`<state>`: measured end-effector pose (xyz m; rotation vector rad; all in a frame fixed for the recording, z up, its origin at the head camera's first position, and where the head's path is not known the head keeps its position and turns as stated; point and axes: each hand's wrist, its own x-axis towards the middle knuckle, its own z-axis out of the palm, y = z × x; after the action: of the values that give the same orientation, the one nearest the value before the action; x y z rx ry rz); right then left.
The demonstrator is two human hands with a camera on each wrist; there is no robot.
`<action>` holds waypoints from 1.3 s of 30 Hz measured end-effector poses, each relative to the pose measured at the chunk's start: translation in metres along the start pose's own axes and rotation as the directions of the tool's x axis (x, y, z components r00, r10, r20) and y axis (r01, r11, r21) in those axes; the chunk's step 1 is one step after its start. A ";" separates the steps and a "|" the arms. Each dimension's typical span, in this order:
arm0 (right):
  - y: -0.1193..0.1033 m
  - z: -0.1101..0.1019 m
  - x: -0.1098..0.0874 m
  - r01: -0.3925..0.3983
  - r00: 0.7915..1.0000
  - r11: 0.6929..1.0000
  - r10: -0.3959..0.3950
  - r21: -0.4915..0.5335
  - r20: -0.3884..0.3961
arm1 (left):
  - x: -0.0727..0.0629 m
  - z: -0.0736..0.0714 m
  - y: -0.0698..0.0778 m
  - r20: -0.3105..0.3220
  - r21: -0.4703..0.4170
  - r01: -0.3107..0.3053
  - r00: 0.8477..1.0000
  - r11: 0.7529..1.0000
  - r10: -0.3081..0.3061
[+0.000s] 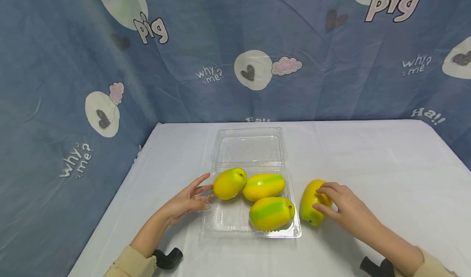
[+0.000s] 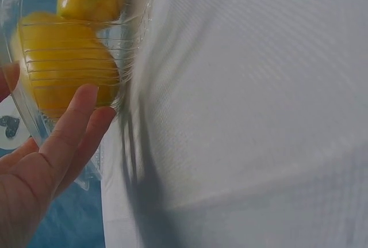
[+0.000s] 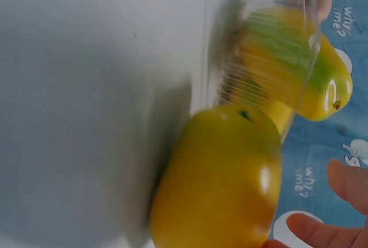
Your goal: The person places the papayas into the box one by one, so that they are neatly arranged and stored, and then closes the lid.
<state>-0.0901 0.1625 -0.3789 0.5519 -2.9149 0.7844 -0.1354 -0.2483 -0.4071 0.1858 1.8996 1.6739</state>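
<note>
A clear plastic clamshell box [image 1: 229, 221] lies open on the table. Inside are three yellow mangoes with green streaks: one at the back left [image 1: 229, 183], one at the back right [image 1: 264, 187] and one at the front right [image 1: 271, 214]. My left hand [image 1: 184, 203] is at the box's left side, its spread fingertips against the clear wall in the left wrist view. Another mango [image 1: 310, 201] lies on the table just right of the box. Over it hovers my right hand [image 1: 346, 209], thumb and index finger apart; the right wrist view shows those two off its skin.
The box's lid [image 1: 250, 146] is folded back flat, away from me. A white cloth covers the table [image 1: 368, 158], and a blue printed curtain [image 1: 206, 31] hangs behind it. Black wrist mounts [image 1: 169, 259] sit below both hands.
</note>
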 end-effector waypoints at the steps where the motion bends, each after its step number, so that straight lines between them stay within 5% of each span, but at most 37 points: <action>1: 0.001 0.001 -0.001 0.001 1.000 1.000 -0.001 -0.004 -0.008 | 0.000 0.000 0.000 -0.001 0.000 0.001 1.000 1.000 -0.001; 17: 0.005 0.010 0.008 -0.034 0.996 0.999 0.034 0.001 0.079 | 0.000 0.000 -0.001 -0.003 0.006 0.000 1.000 1.000 0.000; 39: 0.023 0.002 0.027 0.003 1.000 1.000 -0.004 -0.016 -0.018 | 0.001 -0.001 -0.002 0.001 0.009 0.007 1.000 1.000 -0.007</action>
<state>-0.1239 0.1714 -0.3874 0.5458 -2.9007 0.7608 -0.1362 -0.2490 -0.4089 0.1830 1.9057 1.6603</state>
